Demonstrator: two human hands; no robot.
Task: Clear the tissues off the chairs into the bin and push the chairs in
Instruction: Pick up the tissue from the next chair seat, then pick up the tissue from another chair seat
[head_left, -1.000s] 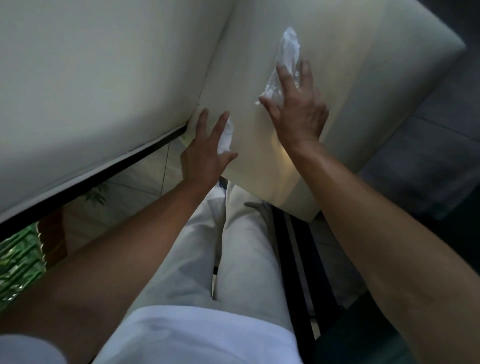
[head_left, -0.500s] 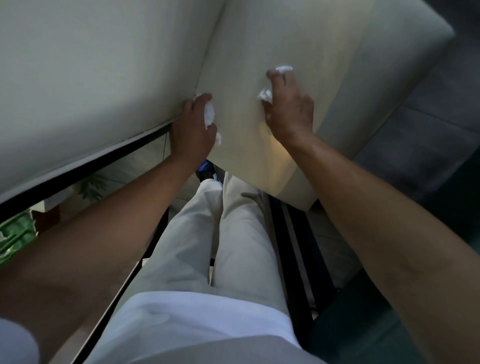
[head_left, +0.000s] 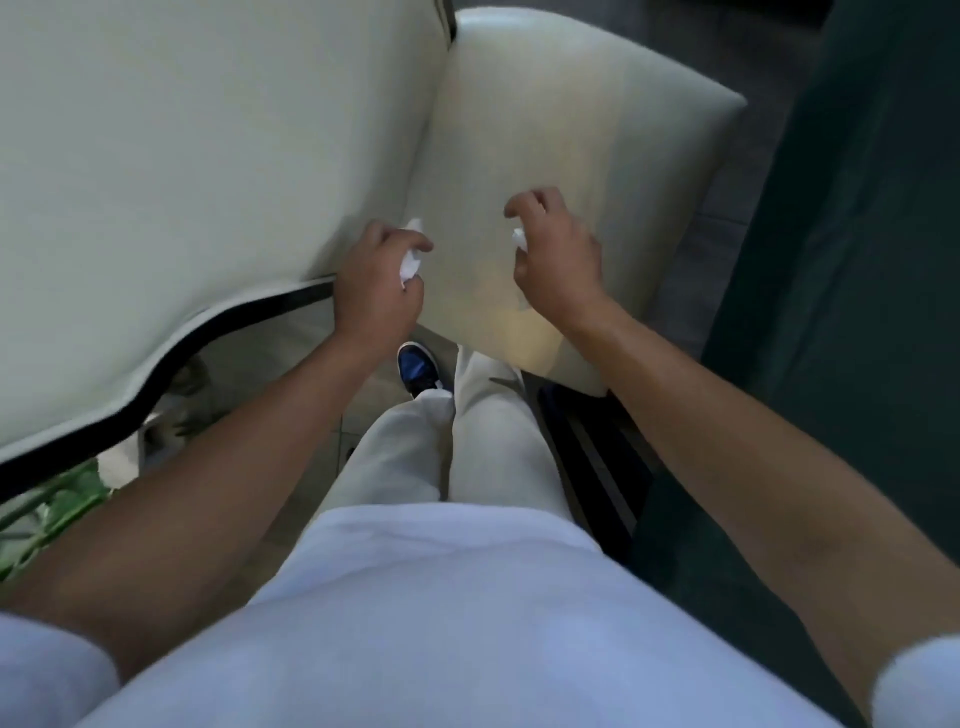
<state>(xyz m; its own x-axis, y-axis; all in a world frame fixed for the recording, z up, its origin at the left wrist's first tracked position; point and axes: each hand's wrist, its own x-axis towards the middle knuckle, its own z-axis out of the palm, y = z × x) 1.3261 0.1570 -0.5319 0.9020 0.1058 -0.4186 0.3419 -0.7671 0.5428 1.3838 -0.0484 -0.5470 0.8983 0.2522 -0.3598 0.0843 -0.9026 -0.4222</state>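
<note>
A cream padded chair seat (head_left: 571, 130) fills the upper middle of the head view, with its tall cream backrest (head_left: 182, 182) to the left. My left hand (head_left: 376, 283) hovers at the seat's near left corner and grips a crumpled white tissue (head_left: 410, 262) in its curled fingers. My right hand (head_left: 558, 260) hangs over the seat's near part with fingers curled round a second small white tissue (head_left: 518, 238), mostly hidden in the palm. No other tissue shows on the seat. No bin is in view.
A dark green surface (head_left: 841, 260) runs down the right side. Dark chair frame bars (head_left: 587, 447) lie below the seat. My legs and a blue shoe (head_left: 418, 366) stand on the tiled floor. Green leaves (head_left: 52, 514) show at the lower left.
Both hands closed on the tissues lying on the seat, bunched them up and drew back toward me off the cushion. The view tilted up, showing more of the seat.
</note>
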